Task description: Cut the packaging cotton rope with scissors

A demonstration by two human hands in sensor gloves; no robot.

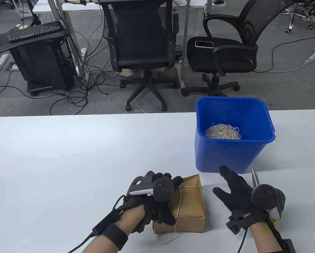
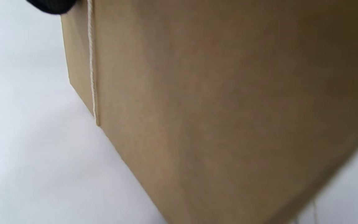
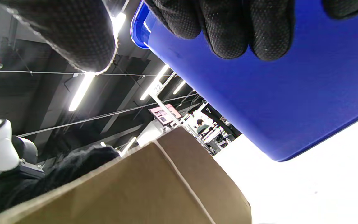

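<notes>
From above, a brown cardboard box (image 1: pixel 189 200) is sitting at the near edge of the white counter (image 1: pixel 67 158), tied with thin cotton rope (image 1: pixel 180 196) that is crossing its top and trailing in a loose loop off its near side. The left hand (image 1: pixel 157 200) is lying over the box's left part, fingers draped on the top; whether they are pinching the rope I cannot tell. The right hand (image 1: pixel 237 191) is hovering just right of the box, fingers spread and holding nothing. Just beside its tracker a scissors blade (image 1: pixel 255 179) is pointing away. A blue bin (image 1: pixel 233 155) holding a heap of cut rope pieces (image 1: pixel 223 131) is standing behind the right hand.

In the left wrist view, the box (image 2: pixel 228 109) is filling the frame, with the rope (image 2: pixel 91 62) running straight down one face.

In the right wrist view, gloved fingertips (image 3: pixel 238 28) are hanging spread before the bin's wall (image 3: pixel 291 93), the box (image 3: pixel 154 186) below with the rope (image 3: pixel 182 180) across it.
</notes>
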